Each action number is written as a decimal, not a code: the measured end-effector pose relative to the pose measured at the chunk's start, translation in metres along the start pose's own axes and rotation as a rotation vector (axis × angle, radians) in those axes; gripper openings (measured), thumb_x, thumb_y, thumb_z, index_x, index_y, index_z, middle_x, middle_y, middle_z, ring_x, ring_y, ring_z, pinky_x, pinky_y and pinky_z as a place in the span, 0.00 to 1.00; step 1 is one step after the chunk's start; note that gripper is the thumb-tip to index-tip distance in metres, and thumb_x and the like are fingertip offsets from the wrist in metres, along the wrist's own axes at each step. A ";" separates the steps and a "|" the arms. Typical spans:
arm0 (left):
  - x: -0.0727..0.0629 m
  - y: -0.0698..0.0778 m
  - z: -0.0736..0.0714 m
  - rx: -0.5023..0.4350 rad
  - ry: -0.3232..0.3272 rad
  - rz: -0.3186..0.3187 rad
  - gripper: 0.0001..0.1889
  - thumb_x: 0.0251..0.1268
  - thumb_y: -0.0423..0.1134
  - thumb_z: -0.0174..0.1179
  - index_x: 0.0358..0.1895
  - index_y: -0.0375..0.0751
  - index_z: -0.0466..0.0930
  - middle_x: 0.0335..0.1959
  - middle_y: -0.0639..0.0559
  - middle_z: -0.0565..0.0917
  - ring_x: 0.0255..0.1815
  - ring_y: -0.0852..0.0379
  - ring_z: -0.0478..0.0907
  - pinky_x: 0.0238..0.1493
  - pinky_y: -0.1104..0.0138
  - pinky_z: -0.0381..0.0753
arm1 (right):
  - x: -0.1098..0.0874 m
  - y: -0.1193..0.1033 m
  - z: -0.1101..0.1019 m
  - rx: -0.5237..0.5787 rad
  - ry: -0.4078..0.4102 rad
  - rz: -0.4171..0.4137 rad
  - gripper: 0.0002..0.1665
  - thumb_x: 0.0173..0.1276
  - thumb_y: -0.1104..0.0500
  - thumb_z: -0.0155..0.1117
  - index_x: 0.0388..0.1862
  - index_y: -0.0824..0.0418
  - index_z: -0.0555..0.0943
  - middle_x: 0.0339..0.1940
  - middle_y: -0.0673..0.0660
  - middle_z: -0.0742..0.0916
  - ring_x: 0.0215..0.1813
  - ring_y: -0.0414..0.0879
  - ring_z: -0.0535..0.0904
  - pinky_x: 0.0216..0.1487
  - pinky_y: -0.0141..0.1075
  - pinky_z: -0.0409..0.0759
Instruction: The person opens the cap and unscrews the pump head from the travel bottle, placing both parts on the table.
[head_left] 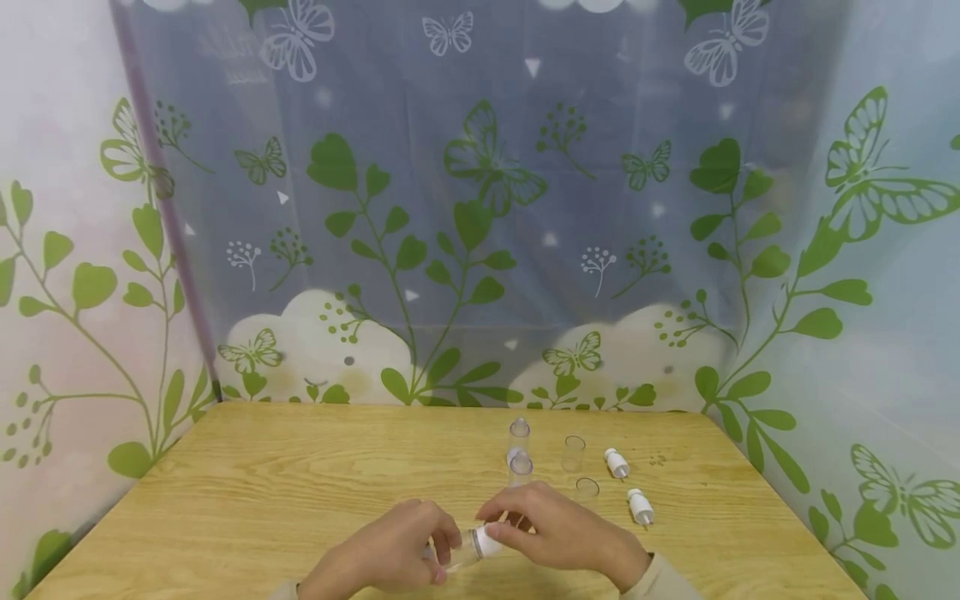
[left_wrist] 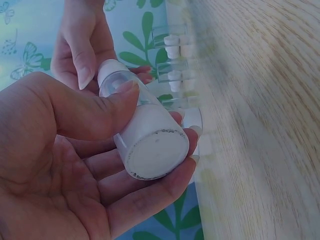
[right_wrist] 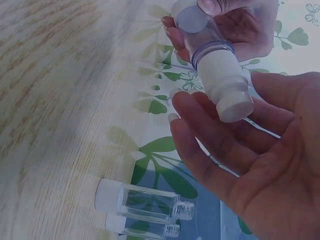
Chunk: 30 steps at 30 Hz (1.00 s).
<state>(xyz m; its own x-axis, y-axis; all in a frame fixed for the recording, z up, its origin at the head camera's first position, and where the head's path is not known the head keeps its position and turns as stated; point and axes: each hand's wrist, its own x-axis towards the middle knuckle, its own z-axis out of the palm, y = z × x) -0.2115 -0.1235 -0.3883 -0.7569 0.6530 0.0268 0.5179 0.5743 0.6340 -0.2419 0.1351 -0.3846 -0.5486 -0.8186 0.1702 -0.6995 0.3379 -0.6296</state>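
Note:
My left hand (head_left: pixel 401 542) grips a clear bottle (head_left: pixel 467 550) with a white base, tilted in front of me. Its round white underside (left_wrist: pixel 156 155) faces the left wrist camera, rimmed with dark specks, and the left thumb presses its side. A white pump top (right_wrist: pixel 225 82) sits on the bottle's other end, at a clear collar. Around that pump top my right hand (head_left: pixel 555 529) is loosely spread; in the right wrist view its fingers (right_wrist: pixel 220 135) lie beneath and beyond the pump top, the thumb beside it, without a pinch.
Beyond the right hand, two clear bottles (head_left: pixel 519 442) with threaded necks stand on the wooden table (head_left: pixel 300 467). Right of them are two clear caps (head_left: pixel 573 454), then two white pump tops (head_left: pixel 617 463). Small brown marks (head_left: pixel 657 459) show farther right. A patterned curtain (head_left: pixel 480 250) encloses the table.

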 end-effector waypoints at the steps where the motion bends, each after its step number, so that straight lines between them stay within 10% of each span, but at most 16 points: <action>1: 0.000 0.000 0.000 -0.004 -0.002 -0.003 0.17 0.49 0.23 0.71 0.46 0.33 0.88 0.30 0.57 0.89 0.28 0.70 0.80 0.34 0.75 0.81 | 0.000 0.000 0.000 -0.004 -0.003 -0.004 0.20 0.84 0.53 0.50 0.60 0.61 0.83 0.55 0.58 0.90 0.49 0.34 0.86 0.46 0.28 0.86; 30: 0.001 0.000 -0.002 0.015 0.005 0.000 0.18 0.49 0.23 0.71 0.47 0.34 0.87 0.33 0.54 0.90 0.31 0.69 0.82 0.35 0.74 0.82 | 0.000 -0.002 -0.001 -0.024 0.015 -0.043 0.13 0.79 0.58 0.60 0.56 0.59 0.85 0.51 0.56 0.90 0.49 0.33 0.85 0.44 0.26 0.85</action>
<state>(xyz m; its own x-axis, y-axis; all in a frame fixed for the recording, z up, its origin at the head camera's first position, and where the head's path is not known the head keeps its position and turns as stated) -0.2127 -0.1239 -0.3869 -0.7593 0.6500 0.0307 0.5234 0.5820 0.6223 -0.2404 0.1351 -0.3823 -0.5241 -0.8257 0.2084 -0.7334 0.3133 -0.6033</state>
